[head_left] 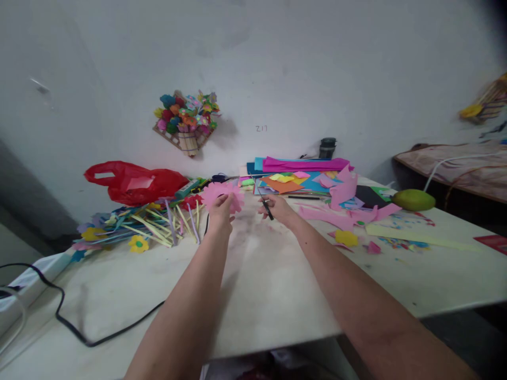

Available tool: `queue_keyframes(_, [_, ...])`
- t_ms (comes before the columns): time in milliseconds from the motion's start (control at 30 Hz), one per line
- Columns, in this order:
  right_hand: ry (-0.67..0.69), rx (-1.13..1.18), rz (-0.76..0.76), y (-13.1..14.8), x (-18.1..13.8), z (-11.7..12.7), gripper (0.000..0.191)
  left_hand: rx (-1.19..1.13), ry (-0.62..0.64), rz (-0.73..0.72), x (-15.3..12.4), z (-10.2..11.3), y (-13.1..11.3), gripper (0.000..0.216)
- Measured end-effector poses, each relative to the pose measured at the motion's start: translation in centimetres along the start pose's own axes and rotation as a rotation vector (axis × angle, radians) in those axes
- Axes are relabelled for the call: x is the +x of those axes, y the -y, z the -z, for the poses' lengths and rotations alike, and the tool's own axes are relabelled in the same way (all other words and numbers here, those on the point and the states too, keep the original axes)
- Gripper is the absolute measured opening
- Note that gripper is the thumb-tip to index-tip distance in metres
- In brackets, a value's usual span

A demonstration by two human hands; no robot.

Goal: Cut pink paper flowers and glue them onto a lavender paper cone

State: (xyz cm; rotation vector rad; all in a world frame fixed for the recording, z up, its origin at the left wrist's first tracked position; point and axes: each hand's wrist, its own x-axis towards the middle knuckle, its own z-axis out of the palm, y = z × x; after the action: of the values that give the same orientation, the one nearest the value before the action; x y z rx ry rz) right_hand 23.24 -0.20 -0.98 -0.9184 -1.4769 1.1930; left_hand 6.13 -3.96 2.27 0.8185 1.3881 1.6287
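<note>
Between the thumb and fingers of my left hand (223, 212) is a pink paper flower (211, 194) with a scalloped edge, held above the table. My right hand (278, 209) grips a pair of scissors (268, 209) by its dark handles. The blades point up and to the left, apart from the flower. Just left of my left hand lie thin yellow and purple paper strips (160, 228) and a small yellow flower with a green centre (138, 243). Pink paper scraps (325, 218) are spread to the right of my right hand.
A red plastic bag (146, 184) sits at the back left. Coloured paper sheets (304, 164) are stacked by the wall. A green fruit (414, 200) rests at the right, beyond a yellow paper flower (346, 238). A black cable (91, 344) runs across the left front.
</note>
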Motion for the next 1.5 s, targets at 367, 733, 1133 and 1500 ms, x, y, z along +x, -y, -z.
queue_keyframes(367, [0.142, -0.148, 0.078, -0.2, -0.1, 1.9, 0.04, -0.055, 0.265, 0.233, 0.4, 0.9, -0.8, 0.068])
queue_keyframes(733, [0.113, -0.15, 0.022, 1.4, -0.9, 2.7, 0.039, 0.154, 0.328, -0.068, 0.2, 1.4, -0.9, 0.051])
queue_keyframes(1133, [0.175, -0.157, -0.048, 0.8, -0.7, 3.4, 0.024, 0.173, 0.164, -0.328, 2.1, 1.5, 0.6, 0.048])
queue_keyframes(1500, [0.189, -0.171, -0.071, 1.1, -0.8, 2.9, 0.031, 0.227, 0.188, -0.312, 2.5, 1.6, 1.2, 0.043])
